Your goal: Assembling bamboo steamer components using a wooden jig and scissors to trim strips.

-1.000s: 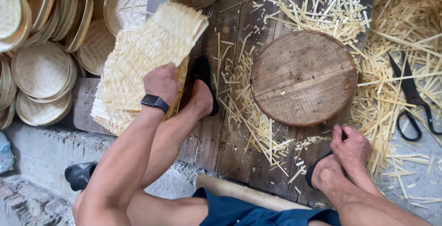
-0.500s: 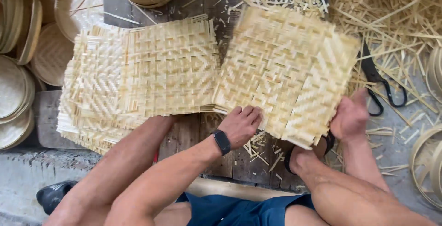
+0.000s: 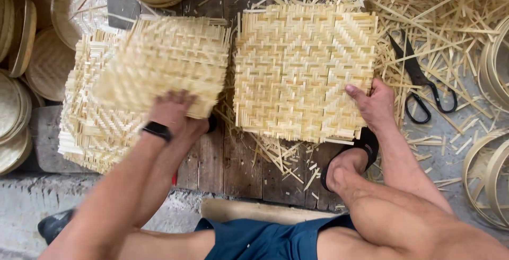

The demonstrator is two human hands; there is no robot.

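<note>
Fingers of my right hand (image 3: 374,103) were pressed flat on the right edge of the woven bamboo mat (image 3: 305,69), which lay squarely left of them, while my left hand (image 3: 172,111), farther left of that mat, gripped a blurred second mat (image 3: 164,64).

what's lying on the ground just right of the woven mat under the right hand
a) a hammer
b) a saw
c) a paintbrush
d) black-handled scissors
d: black-handled scissors lie among the loose bamboo strips just right of the woven mat, whose right edge the right hand rests on.
</note>
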